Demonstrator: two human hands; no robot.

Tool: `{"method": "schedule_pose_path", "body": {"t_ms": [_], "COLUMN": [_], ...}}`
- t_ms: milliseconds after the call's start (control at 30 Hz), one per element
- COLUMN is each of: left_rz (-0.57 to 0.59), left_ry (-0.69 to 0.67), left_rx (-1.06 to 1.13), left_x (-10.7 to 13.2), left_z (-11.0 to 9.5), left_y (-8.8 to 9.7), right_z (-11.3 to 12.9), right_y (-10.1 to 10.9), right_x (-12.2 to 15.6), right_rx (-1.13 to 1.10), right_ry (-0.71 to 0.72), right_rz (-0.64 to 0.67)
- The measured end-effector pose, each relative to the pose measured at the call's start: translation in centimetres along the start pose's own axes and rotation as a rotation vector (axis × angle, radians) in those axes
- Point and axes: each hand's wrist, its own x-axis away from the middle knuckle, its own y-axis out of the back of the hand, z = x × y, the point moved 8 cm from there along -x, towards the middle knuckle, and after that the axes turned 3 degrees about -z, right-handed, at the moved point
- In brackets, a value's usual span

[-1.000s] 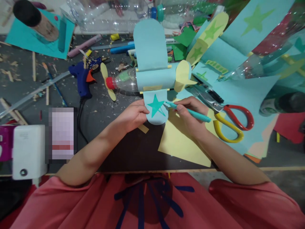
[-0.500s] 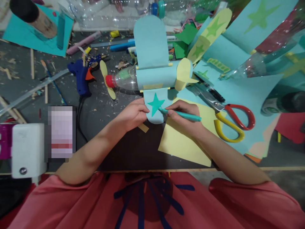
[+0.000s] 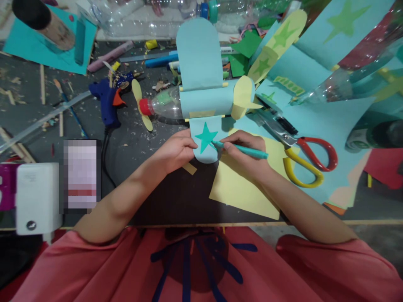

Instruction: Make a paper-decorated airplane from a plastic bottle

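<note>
A toy plane made from a plastic bottle (image 3: 166, 102) lies on the table, wrapped in light blue paper, with a red cap and a yellow paper propeller (image 3: 142, 105) at its left. Its near wing (image 3: 206, 156) carries a green star (image 3: 206, 136). My left hand (image 3: 178, 152) pinches the left edge of that wing between thumb and fingers. In my right hand (image 3: 247, 151) is a teal felt-tip pen (image 3: 252, 151), its tip at the star's lower right arm. The far wing (image 3: 200, 54) is plain blue.
Red-and-yellow-handled scissors (image 3: 310, 159) lie right of my right hand, beside yellow paper (image 3: 242, 188). A blue glue gun (image 3: 107, 100) with its cord is at the left, near a phone (image 3: 82, 174) and a white charger (image 3: 37, 197). Another bottle plane (image 3: 327, 88) stands at the right.
My right hand and the pen have shifted slightly to the right. The left hand and the bottle plane stay in place.
</note>
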Motion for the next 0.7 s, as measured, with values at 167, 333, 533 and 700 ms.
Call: {"method": "schedule_pose_path", "body": {"t_ms": [167,333,533,700], "left_rz": [-0.014,-0.009,-0.002,-0.011], "left_ry": [-0.002,-0.01,-0.002,-0.011], "left_rx": [0.005,-0.003,0.0,0.023], "left_x": [-0.02,0.01,0.01,0.0], "left_z": [-0.1,-0.21,-0.1,-0.19], "left_y": [0.05,-0.08,-0.1,0.0], "right_z": [-0.02,0.07,-0.05,0.01], "right_y": [-0.04,-0.05,-0.05,-0.01], "right_x": [-0.07,-0.1,-0.19,-0.28], "right_rx": [-0.015,-0.015,-0.002,-0.018], "right_ry": [0.005,0.007,-0.016,-0.014], "right_rz": [0.01,0.014,0.018,0.01]}}
